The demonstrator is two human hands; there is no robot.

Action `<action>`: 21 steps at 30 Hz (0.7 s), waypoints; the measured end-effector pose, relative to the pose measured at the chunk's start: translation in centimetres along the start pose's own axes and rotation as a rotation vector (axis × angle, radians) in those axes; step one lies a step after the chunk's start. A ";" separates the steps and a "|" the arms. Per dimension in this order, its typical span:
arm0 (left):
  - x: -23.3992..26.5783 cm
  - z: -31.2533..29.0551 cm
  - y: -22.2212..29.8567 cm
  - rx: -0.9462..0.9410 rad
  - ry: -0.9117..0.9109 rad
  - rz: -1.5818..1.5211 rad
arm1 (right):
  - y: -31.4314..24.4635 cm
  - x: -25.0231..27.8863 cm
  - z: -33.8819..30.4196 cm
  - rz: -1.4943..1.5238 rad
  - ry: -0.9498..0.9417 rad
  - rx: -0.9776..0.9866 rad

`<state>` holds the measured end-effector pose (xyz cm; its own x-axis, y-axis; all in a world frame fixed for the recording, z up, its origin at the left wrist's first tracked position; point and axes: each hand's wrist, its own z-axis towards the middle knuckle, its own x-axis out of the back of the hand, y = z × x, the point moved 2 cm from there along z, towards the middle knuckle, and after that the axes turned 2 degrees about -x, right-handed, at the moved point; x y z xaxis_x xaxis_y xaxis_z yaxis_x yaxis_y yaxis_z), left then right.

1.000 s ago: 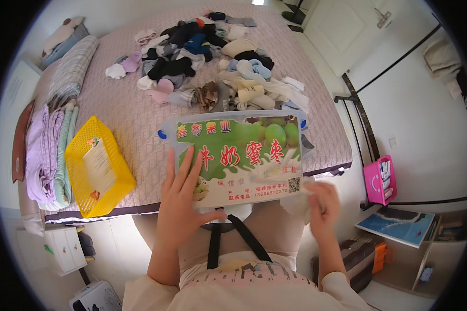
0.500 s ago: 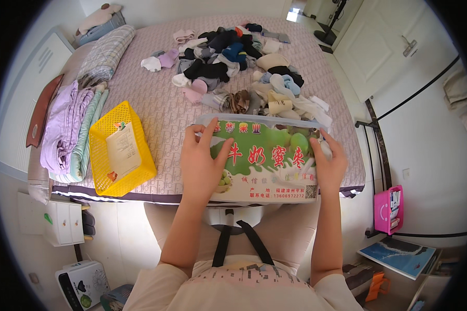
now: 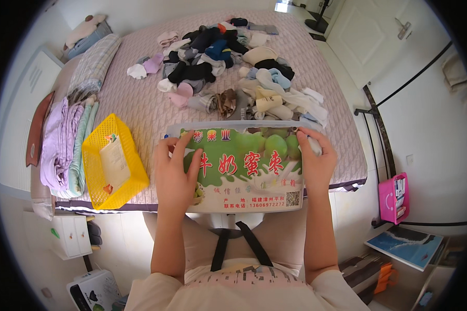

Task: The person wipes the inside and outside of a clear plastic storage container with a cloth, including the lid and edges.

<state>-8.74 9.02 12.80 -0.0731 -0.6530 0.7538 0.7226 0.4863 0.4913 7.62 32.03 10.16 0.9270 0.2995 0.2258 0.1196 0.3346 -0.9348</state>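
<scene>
A fruit box (image 3: 244, 179) printed in green and white, with green fruit and a milk splash pictured on it, is held at the bed's front edge. Along its far side runs a pale grey, translucent-looking rim. My left hand (image 3: 175, 173) grips its left side, with the thumb and some fingers lying over the printed face. At the right end my right hand (image 3: 319, 160) is closed around the side near the far corner. The fingertips beneath the box are hidden. Just beyond it lies a heap of mixed socks (image 3: 207, 67), with a rolled cream sock (image 3: 269, 103) near its front.
Left of the box sits a yellow plastic basket (image 3: 142, 179) with a paper sheet in it. Folded lilac and mint cloths (image 3: 62, 147) are stacked farther left, by a plaid pillow (image 3: 93, 65). A pink bin (image 3: 394, 199) and a black metal rack (image 3: 420, 85) stand at the right.
The box has moved a little to the left, with both hands still on it. The whole view has also shifted slightly. The socks and basket appear undisturbed.
</scene>
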 end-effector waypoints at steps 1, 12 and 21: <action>0.1 0.3 0.3 0.009 -0.041 -0.003 | 0.0 0.0 0.3 -0.027 0.027 -0.008; -4.3 4.2 8.9 -0.683 -0.404 0.095 | -2.1 -0.5 0.7 -0.313 0.133 0.131; -5.8 2.6 8.5 -0.656 -0.414 0.092 | -1.6 -1.8 -1.0 -0.571 0.185 0.343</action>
<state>-3.91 18.45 13.72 -0.1501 -0.2944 0.9438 0.9875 0.0008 0.1573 6.14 30.08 11.01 0.8013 -0.1552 0.5778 0.5163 0.6673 -0.5368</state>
